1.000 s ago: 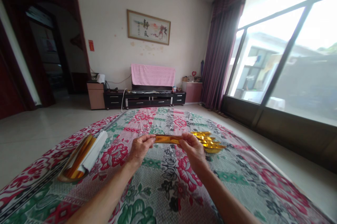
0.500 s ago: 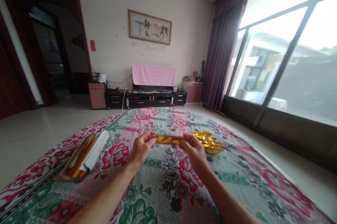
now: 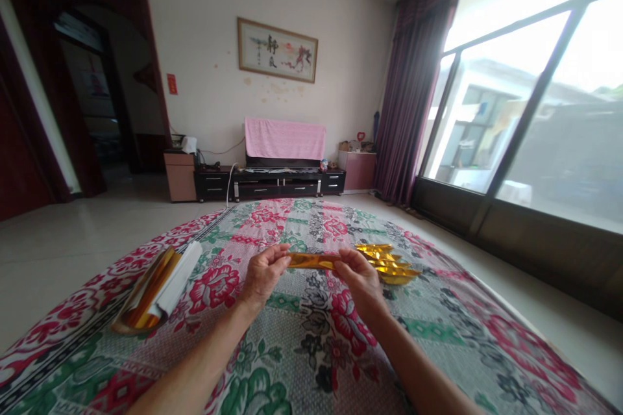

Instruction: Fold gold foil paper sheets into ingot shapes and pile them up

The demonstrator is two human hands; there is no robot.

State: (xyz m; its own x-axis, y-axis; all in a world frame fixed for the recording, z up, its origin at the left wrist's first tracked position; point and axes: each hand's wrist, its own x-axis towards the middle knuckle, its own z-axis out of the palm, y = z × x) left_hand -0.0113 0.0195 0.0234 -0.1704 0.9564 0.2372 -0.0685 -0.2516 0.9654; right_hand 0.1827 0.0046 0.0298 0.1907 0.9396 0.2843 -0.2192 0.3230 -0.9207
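Note:
A narrow folded strip of gold foil paper (image 3: 312, 261) is stretched level between my two hands, above the flowered cloth. My left hand (image 3: 264, 274) pinches its left end between thumb and fingers. At the other end, my right hand (image 3: 359, 276) grips it the same way. Just beyond my right hand lie several folded gold foil pieces (image 3: 396, 270), pointed at the ends and bunched together. To the left rests a curled stack of gold and white paper sheets (image 3: 158, 291).
The flowered cloth (image 3: 263, 350) covers the broad surface before me. Past it stand a low black cabinet (image 3: 257, 191) and a screen draped with a pink towel (image 3: 285, 138). A purple curtain (image 3: 402, 97) and large window are on the right, a dark doorway on the left.
The gold strip has tilted slightly between my fingers, so its shine looks different and it appears a little narrower. Both hands stay almost in the same place.

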